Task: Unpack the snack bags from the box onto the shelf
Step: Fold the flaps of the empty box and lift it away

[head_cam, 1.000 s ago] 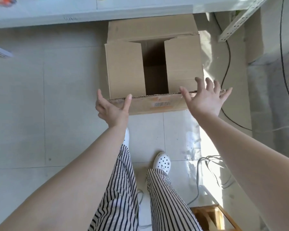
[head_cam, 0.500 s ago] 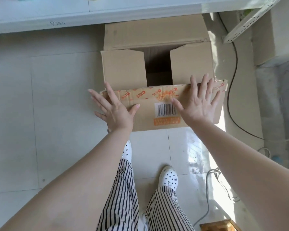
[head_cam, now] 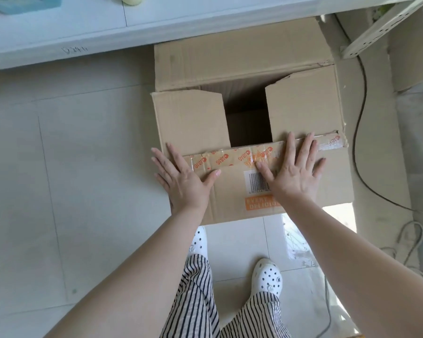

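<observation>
Left hand: left hand (head_cam: 185,180) lay flat, fingers spread, on the brown cardboard box's (head_cam: 300,111) near flap.
Right hand: right hand (head_cam: 294,173) pressed flat there too.

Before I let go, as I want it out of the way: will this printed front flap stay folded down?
Probably not: the brown cardboard flap looks stiff and likely springs back. The inner side flaps also sit half-raised.

Box (head_cam: 242,69) on floor (head_cam: 71,191), directly ahead of both hands. Left hand (head_cam: 185,181) and right hand (head_cam: 294,173) flat on near flap (head_cam: 235,191), side by side. Shelf (head_cam: 83,28) beyond box. Cable (head_cam: 359,142) right of right hand.
</observation>
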The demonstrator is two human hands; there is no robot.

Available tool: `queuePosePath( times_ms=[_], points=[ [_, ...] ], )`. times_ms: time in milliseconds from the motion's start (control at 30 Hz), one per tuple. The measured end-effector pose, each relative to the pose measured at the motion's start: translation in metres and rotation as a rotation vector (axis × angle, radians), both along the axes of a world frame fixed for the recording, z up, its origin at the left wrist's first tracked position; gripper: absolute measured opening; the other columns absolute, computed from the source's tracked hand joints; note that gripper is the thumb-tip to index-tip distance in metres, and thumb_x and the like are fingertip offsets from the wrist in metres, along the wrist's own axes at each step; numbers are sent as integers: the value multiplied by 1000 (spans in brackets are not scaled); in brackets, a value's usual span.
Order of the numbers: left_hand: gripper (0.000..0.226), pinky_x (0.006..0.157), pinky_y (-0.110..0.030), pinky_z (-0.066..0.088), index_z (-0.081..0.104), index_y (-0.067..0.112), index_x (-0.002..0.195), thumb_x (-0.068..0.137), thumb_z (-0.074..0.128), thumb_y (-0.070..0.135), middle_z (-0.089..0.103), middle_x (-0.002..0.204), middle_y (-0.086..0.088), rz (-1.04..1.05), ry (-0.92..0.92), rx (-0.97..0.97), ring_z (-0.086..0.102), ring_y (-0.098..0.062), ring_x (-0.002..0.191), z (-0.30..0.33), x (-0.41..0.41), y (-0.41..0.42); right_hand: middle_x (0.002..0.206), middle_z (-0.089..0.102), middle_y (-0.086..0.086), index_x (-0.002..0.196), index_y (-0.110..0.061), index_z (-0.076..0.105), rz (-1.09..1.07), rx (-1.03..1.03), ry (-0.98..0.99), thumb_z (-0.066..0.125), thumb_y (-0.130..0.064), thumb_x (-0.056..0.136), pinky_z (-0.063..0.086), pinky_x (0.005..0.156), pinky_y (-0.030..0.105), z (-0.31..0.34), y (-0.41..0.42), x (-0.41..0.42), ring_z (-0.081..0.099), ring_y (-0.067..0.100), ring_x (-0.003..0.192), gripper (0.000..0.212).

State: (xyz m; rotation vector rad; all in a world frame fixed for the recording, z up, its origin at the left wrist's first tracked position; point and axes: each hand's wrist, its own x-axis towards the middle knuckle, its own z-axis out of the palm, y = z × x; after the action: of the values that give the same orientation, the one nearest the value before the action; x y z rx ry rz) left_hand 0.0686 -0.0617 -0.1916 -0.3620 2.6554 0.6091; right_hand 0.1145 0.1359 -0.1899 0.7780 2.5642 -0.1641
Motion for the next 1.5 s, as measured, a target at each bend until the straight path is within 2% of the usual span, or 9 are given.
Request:
queuePosePath(
  times_ms=[233,367,567,733,867,1067,1133,1333,1500],
  points=[
    [128,119,-45,7,-9,11,153,68,73,61,-16,157,-22,-35,-1,14,-7,-36,147,10,-13,2,161,-23,12,152,-28,-22,-6,-25,-46,18,-84,80,-6,120,50,8,2,-6,-19,27,149,99],
    [125,119,-47,10,-3,10,154,68,71,63,-11,158,-20,-7,52,30,-1,-36,147,10,-34,5,163,-18,10,155,-27,-13,-30,-68,60,27,-78,85,-9,120,45,12,11,-19,-17,25,150,95],
    [116,118,-47,7,1,9,153,74,66,63,-8,159,-17,118,130,74,5,-38,146,-2,-87,10,164,-8,11,157,-21,-5,-27,-36,226,30,-66,93,-3,123,43,10,52,-96,-8,25,152,85],
    [119,119,-36,10,0,7,153,73,67,64,6,160,-16,269,134,128,12,-29,147,-12,-147,13,164,1,15,157,-15,1,-143,-103,280,43,-72,86,3,123,44,7,92,-180,-2,29,152,100],
    [118,117,-42,14,6,9,153,70,66,69,16,159,-13,399,65,119,18,-30,145,-15,-183,28,163,4,19,156,-15,-1,-228,-118,232,53,-80,75,2,123,45,-2,100,-210,0,31,151,117],
    [109,107,-44,26,25,10,147,68,65,73,34,145,-13,490,15,-31,32,-32,133,-20,-198,43,148,32,20,154,-13,9,-267,-11,240,53,-89,64,15,117,44,-11,97,-214,28,37,138,126],
    [106,105,-44,28,32,10,144,66,66,73,37,143,-12,492,40,-43,34,-32,131,-22,-192,42,147,33,20,154,-13,11,-267,-12,242,53,-88,64,15,116,44,-11,97,-209,29,37,137,125],
    [107,104,-46,29,33,12,142,62,69,73,37,144,-12,511,36,-49,35,-32,131,-21,-154,35,151,28,20,155,-14,10,-294,-62,231,59,-86,62,9,118,44,-6,92,-176,23,37,141,127],
    [105,105,-43,28,34,10,138,60,76,65,39,141,-10,480,152,-12,35,-30,131,-10,-138,23,148,26,17,155,-18,2,-351,-140,312,76,-71,60,16,117,41,18,92,-166,26,35,138,131]
  ],
)
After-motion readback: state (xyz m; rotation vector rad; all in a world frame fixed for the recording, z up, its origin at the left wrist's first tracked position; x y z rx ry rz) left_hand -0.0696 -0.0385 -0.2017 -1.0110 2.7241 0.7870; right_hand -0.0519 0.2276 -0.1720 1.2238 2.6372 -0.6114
